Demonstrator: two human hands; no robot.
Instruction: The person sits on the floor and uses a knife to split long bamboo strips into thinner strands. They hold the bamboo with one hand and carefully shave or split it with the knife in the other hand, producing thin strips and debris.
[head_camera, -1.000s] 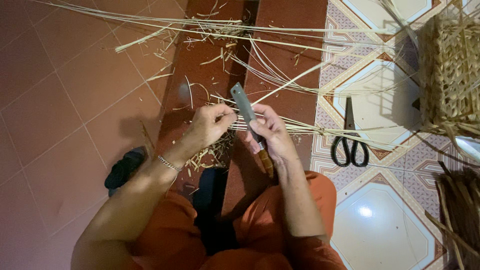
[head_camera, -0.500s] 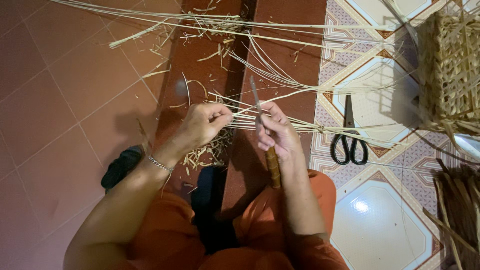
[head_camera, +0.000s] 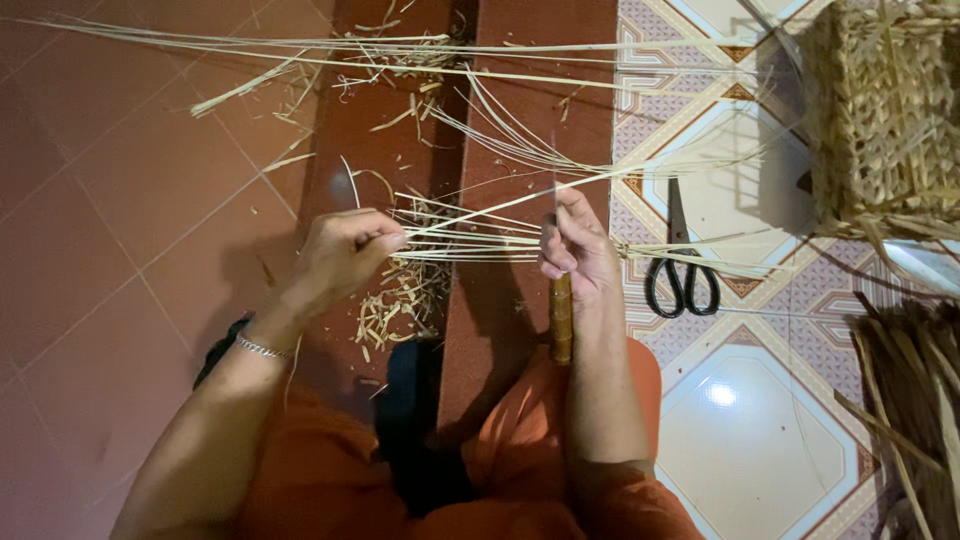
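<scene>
lying crosswise, strips (head_camera: 470, 240) seemingly left-right

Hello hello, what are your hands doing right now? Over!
Left hand pinching thin straw strips. Right hand gripping knife with wooden handle against them. Scissors lying right, apart.

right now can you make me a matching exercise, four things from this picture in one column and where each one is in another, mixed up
Things:
1. scissors
2. woven basket
3. knife handle
4. pile of shavings

Places:
A. in the right hand
B. top right corner, on the patterned tiles
C. on the floor just under the left hand
D. flat on the patterned tiles, to the right of the right hand

Pairs: 1-D, 2-B, 3-A, 4-C
</scene>
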